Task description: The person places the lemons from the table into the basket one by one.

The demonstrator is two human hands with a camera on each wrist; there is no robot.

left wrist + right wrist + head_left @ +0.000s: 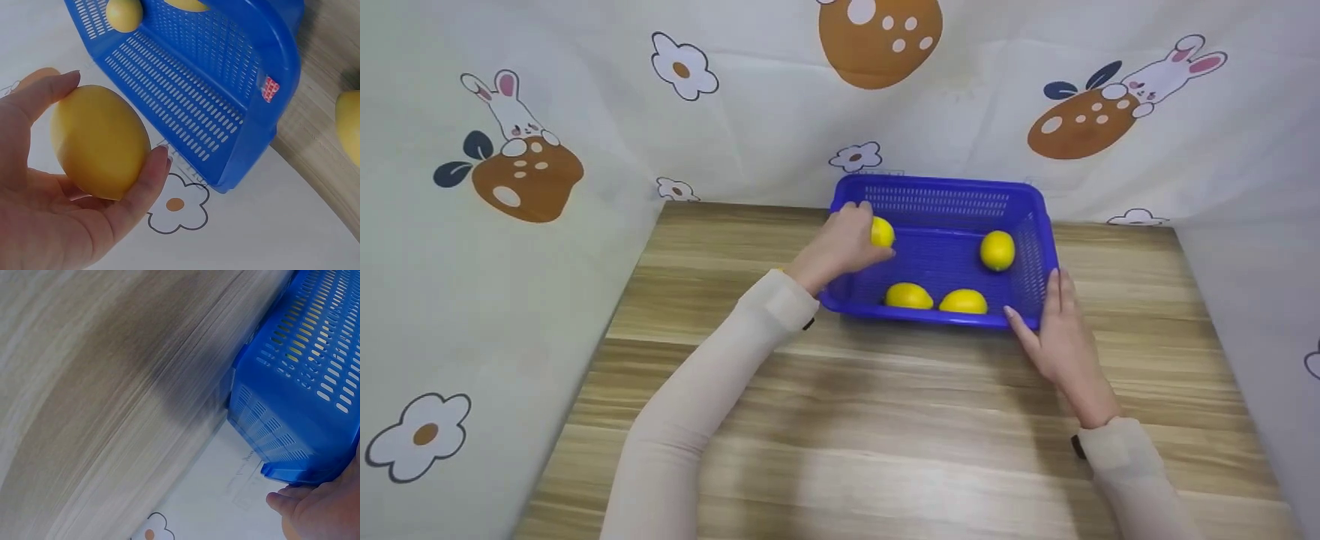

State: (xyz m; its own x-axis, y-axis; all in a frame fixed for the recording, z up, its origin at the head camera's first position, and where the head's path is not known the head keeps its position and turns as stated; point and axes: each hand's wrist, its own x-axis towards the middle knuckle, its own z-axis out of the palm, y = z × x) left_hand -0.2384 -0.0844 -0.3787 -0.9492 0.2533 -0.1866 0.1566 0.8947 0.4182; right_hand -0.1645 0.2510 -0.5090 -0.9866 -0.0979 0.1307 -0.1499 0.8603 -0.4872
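Observation:
My left hand (pixel 846 241) holds a lemon (pixel 101 140) over the left side of a blue plastic basket (pixel 945 319). In the left wrist view the thumb and fingers wrap round the fruit. Two lemons lie near the basket's front wall, one at left (pixel 909 295) and one in the middle (pixel 964 301). A further lemon (pixel 997 250) sits towards the right wall. At the basket's front right corner my right hand (pixel 1066 345) grips the rim, thumb on the front edge and fingers along the right side.
Another yellow fruit (pixel 350 124) lies on the wooden table (pixel 900 420) outside the basket, mostly hidden by the left wrist in the head view. Behind the basket rises a pale printed cloth (pixel 765 97), which also flanks the table on both sides.

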